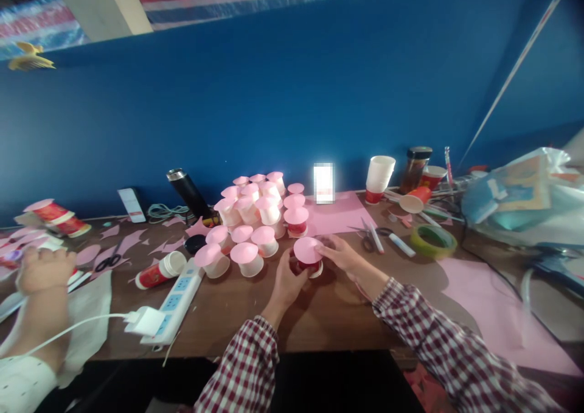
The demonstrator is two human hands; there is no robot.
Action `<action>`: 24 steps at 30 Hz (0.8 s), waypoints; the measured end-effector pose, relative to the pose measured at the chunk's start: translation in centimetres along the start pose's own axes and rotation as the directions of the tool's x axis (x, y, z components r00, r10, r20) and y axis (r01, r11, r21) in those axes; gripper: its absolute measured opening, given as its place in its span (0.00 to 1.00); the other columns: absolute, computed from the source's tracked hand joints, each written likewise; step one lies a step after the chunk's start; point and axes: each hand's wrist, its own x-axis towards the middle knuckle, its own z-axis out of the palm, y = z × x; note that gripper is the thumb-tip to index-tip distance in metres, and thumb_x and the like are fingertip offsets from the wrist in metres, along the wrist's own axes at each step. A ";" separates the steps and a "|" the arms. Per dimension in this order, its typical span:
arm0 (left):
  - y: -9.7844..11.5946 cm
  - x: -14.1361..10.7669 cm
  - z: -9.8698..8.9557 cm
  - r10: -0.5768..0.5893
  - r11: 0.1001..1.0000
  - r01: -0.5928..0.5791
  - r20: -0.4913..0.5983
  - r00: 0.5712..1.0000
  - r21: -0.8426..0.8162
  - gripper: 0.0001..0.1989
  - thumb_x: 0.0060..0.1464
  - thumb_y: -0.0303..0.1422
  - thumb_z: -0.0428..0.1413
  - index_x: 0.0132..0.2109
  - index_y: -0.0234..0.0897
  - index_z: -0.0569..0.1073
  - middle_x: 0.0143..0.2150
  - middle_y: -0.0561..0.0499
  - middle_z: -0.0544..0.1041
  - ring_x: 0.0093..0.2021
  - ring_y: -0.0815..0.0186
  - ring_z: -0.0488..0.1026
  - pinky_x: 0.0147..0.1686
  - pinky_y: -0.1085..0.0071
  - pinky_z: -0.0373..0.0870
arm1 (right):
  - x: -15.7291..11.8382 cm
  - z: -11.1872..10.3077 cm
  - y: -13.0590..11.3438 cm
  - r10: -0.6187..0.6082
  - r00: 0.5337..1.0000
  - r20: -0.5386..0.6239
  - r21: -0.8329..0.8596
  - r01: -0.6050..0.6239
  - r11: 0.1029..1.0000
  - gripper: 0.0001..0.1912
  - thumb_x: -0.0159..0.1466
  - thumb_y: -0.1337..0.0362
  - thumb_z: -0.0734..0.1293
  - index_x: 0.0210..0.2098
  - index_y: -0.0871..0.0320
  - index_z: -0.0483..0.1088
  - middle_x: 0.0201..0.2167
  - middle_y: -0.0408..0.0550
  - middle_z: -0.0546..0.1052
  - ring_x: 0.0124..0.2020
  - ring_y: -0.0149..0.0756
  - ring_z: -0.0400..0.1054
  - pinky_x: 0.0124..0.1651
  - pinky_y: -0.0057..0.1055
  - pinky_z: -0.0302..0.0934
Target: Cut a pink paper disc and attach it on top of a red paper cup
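My left hand (288, 278) is wrapped round the side of an upside-down red paper cup (314, 269) near the middle of the table. A round pink paper disc (306, 250) lies over the top of that cup. The fingers of my right hand (343, 256) are closed at the disc's right edge. Just left and behind stand several white cups (250, 267) with pink paper tops, grouped close together. A red cup (295, 228) with a similar pink top stands behind my hands.
A co-worker's hand (45, 270) rests among pink pieces at the left. A power strip (177, 303) with a white charger lies nearby. Scissors (368, 236), a glue stick (402, 244) and a tape roll (433, 241) lie right. Stacked cups (379, 176) stand behind.
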 end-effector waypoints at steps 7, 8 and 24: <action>0.0 0.0 0.0 0.007 1.000 -0.007 -0.023 1.000 0.012 0.28 0.41 0.28 0.66 0.51 0.35 0.69 0.47 0.43 0.77 0.46 0.59 0.75 0.48 0.62 0.70 | 0.4 -0.3 -0.1 -0.002 1.000 -0.007 0.004 0.002 1.000 0.16 0.56 0.57 0.70 0.41 0.60 0.73 0.42 0.51 0.79 0.44 0.39 0.72 0.48 0.35 0.66; 0.0 0.0 0.0 0.012 1.000 -0.011 -0.029 1.000 0.024 0.28 0.41 0.27 0.65 0.51 0.35 0.69 0.47 0.43 0.77 0.46 0.59 0.75 0.48 0.62 0.70 | 0.4 -0.3 -0.1 0.001 1.000 -0.006 0.007 -0.001 1.000 0.16 0.56 0.57 0.70 0.41 0.60 0.73 0.42 0.52 0.79 0.43 0.39 0.72 0.47 0.35 0.67; -0.3 0.0 0.0 0.030 0.997 -0.031 0.015 0.999 0.066 0.27 0.46 0.31 0.64 0.53 0.34 0.66 0.49 0.41 0.75 0.46 0.60 0.74 0.46 0.64 0.71 | -0.3 -0.2 -0.8 0.025 1.000 -0.017 -0.017 -0.025 1.000 0.18 0.57 0.56 0.70 0.43 0.61 0.72 0.44 0.53 0.78 0.45 0.39 0.72 0.49 0.35 0.65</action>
